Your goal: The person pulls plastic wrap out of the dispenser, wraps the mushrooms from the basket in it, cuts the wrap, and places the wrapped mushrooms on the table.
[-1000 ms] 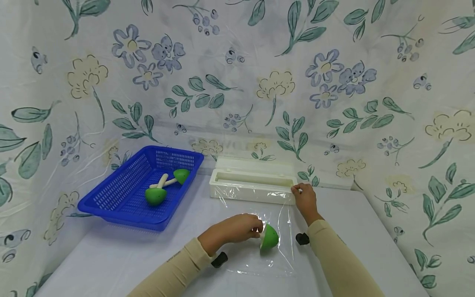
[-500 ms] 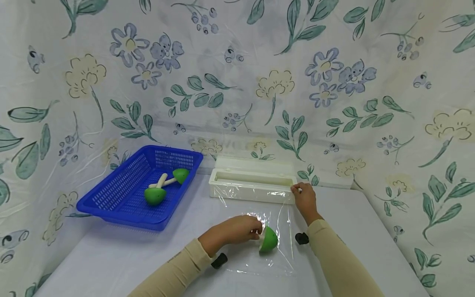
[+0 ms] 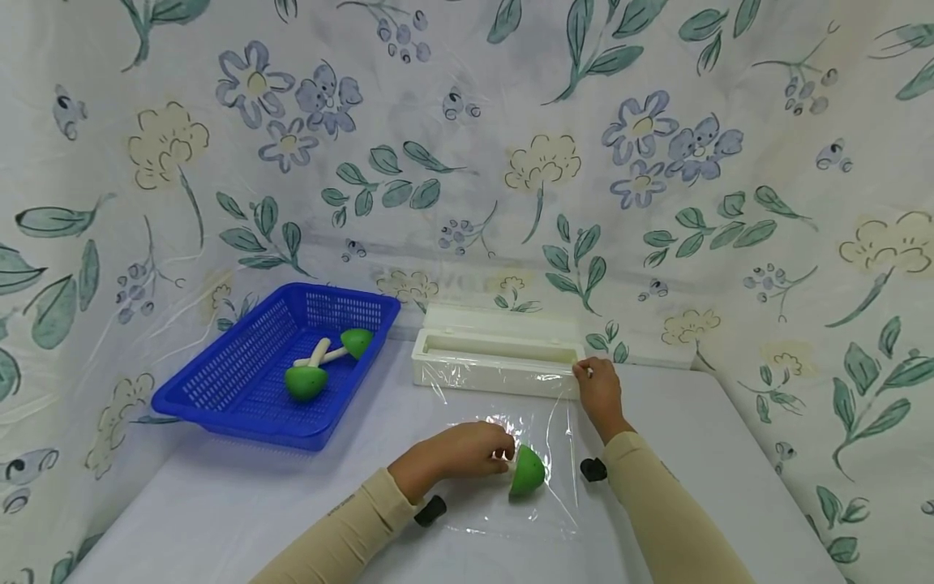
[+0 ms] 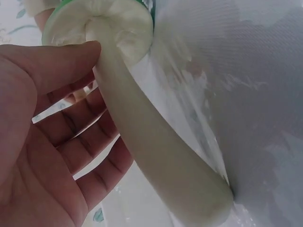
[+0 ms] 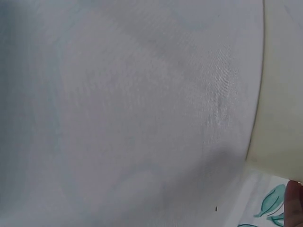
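Observation:
My left hand (image 3: 470, 450) pinches the pale stem of a toy mushroom (image 3: 529, 470) between thumb and fingers. Its green cap faces right, over a sheet of clear plastic wrap (image 3: 503, 519). Close up in the left wrist view, the thick white stem (image 4: 156, 146) slants down to the wrap. At the right end of a white plastic wrap dispenser (image 3: 496, 381), my right hand (image 3: 602, 399) has its thumb and fingertips curled on the corner. The dispenser's lid is raised, and film runs from its front toward me. Only a fingertip (image 5: 294, 198) shows in the right wrist view.
A blue plastic basket (image 3: 241, 434) with two more green-capped toy mushrooms (image 3: 306, 383) stands at the left. Beneath everything lies a white tablecloth (image 3: 350, 454). A floral sheet (image 3: 467, 162) hangs close behind the dispenser.
The mushroom has shifted very slightly left and its cap has tipped a little. Both hands keep nearly the same place and grip.

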Action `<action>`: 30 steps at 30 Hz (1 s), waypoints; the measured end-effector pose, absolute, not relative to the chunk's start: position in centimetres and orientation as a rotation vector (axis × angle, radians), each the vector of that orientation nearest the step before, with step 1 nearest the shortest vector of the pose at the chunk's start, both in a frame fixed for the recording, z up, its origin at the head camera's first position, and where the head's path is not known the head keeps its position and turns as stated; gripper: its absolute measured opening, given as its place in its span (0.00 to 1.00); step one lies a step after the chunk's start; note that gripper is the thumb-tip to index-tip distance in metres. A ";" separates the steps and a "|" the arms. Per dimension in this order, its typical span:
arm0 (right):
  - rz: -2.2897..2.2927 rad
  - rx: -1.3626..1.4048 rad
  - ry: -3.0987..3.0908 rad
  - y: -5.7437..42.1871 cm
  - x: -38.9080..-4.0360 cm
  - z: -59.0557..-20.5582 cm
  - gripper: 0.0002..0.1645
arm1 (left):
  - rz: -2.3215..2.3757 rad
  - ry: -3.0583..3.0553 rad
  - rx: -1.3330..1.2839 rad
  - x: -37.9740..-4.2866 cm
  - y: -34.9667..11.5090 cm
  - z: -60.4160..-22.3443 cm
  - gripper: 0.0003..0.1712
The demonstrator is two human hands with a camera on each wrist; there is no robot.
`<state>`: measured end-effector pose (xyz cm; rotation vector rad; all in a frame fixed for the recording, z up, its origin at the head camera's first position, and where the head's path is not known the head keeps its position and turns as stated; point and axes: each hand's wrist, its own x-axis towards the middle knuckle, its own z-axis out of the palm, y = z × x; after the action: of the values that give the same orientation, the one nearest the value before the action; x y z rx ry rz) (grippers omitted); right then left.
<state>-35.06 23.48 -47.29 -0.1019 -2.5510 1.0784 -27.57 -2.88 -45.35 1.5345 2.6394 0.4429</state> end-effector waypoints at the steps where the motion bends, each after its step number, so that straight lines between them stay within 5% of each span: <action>1: 1.073 -0.104 -2.560 23.4 -35.0 -47.3 0.15 | 0.434 2.641 1.543 -27.6 -2.9 -45.4 0.02; 20: 1.171 -0.032 -2.562 25.9 -32.9 -47.9 0.29 | 0.532 2.707 1.447 -26.7 -5.8 -44.7 0.03; 30: 1.055 0.076 -2.566 26.5 -28.2 -47.6 0.14 | 0.481 2.762 1.364 -26.0 -9.9 -44.6 0.02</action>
<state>-28.21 26.54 -47.65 0.0764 -2.5661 1.0550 -26.02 -9.94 -44.61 1.3639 2.7615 0.4806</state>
